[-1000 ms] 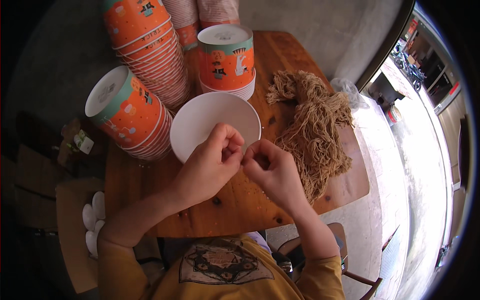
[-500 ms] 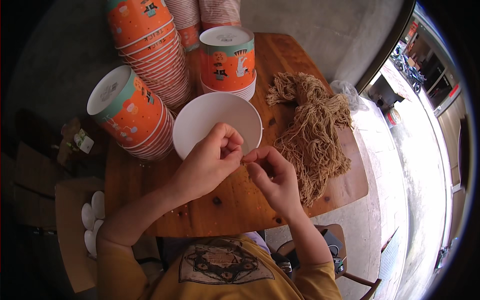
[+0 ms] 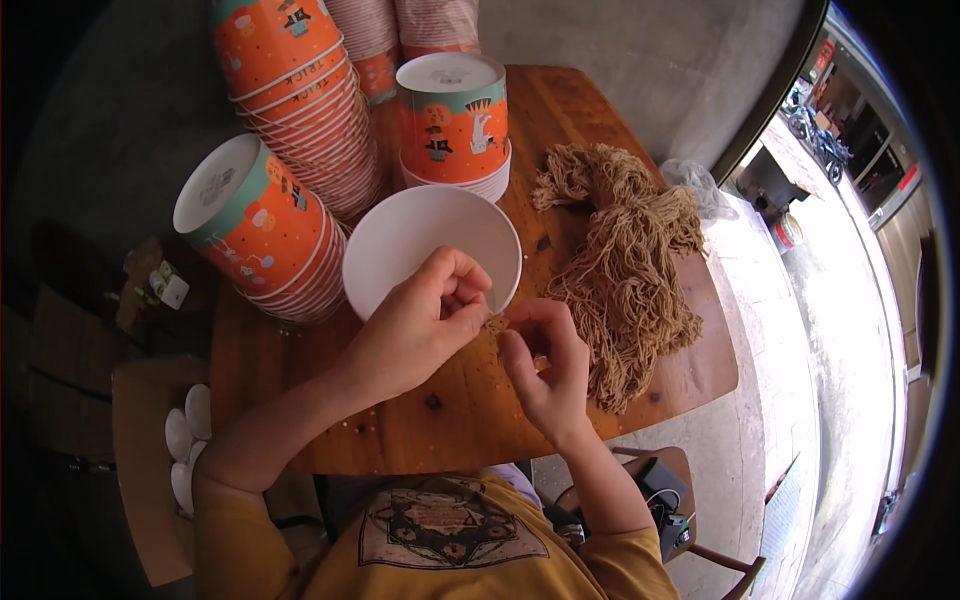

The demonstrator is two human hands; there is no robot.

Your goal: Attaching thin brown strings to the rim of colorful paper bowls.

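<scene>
In front of me an open paper bucket (image 3: pixel 385 245) shows its white inside, and both hands work at its near right edge. My left hand (image 3: pixel 425 325) is closed in a pinch, with its other fingers curled. Close beside it, my right hand (image 3: pixel 550 370) pinches with thumb and forefinger. Between the fingertips is a small bit of brown string (image 3: pixel 495 324); its ends are too fine to follow. To the right lies a tangled heap of tan string (image 3: pixel 630 270).
Orange and green paper buckets stand upside down in stacks: a near left stack (image 3: pixel 265 235), a tall one (image 3: pixel 300 90) behind it, and another (image 3: pixel 452 125) beyond the open bucket. All rest on a wooden table (image 3: pixel 440 430). A carton (image 3: pixel 140 440) with white round pieces sits lower left.
My right hand has drawn slightly right and down from the left, so more of the brown string shows between them. The left hand has barely moved.
</scene>
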